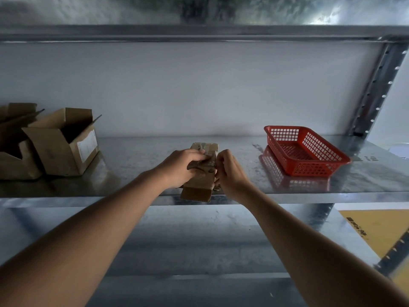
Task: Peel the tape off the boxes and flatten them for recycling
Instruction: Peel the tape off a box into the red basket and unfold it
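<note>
From the head view, a small brown cardboard box point(200, 173) wrapped in glossy tape lies at the near edge of the grey metal shelf point(137, 165), its near end hanging slightly over the lip, probably so both hands can work around it. The left hand point(179, 167) lies over the top of the box with fingers curled down onto it, seemingly pinning it against the pull. The right hand point(228, 171) sits at the box's right side, its grip closed in a pinch on what looks like a crumpled strip of tape point(202, 166); the exact hold is partly hidden. Two open brown cardboard boxes point(59, 142) wait at far left. A red plastic mesh basket point(305, 151) stands to the right, well apart.
</note>
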{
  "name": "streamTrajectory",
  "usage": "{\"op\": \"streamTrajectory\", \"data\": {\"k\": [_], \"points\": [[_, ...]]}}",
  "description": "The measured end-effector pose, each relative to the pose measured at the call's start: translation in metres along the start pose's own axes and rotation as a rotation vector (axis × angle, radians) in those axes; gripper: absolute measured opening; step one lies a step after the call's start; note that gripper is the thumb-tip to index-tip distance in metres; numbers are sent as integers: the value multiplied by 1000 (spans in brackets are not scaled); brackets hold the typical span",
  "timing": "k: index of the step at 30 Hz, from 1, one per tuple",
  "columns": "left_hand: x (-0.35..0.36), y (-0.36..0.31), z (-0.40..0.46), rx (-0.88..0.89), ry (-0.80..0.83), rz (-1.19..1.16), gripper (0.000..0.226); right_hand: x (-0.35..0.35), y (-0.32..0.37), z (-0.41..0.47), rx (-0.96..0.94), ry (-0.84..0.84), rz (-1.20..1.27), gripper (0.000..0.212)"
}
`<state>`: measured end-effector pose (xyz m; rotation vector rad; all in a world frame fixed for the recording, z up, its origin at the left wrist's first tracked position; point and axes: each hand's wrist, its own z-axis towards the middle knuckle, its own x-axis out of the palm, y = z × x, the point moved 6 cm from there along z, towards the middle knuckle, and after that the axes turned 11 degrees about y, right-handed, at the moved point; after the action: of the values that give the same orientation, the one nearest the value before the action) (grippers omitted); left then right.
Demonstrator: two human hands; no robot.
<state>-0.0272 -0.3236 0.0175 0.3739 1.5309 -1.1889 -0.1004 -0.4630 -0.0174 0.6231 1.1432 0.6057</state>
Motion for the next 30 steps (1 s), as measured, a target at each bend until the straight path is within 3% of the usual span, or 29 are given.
{"op": "streamTrajectory", "data": {"k": [5, 9, 12, 21, 26, 30], "points": [[-1, -3, -2, -9, 10, -6, 57, -19, -1, -6, -26, -60, 132, 18], [-4, -2, -2, -68, -7, 38, 62, -37, 19, -5, -124, -105, -153, 12], [-7, -5, -2, -90, -14, 82, 67, -44, 33, -1, -117, -48, -275, 16], [-11, -12, 1, -65, 35, 155, 66, -47, 21, 11, 140, 107, 71, 9], [-11, -12, -1, -13, 27, 189, 62, -47, 33, 22, 143, 219, -112, 7], [-12, -15, 1, -3, 31, 230, 60, -38, 44, 31, 118, 277, -436, 8]]}}
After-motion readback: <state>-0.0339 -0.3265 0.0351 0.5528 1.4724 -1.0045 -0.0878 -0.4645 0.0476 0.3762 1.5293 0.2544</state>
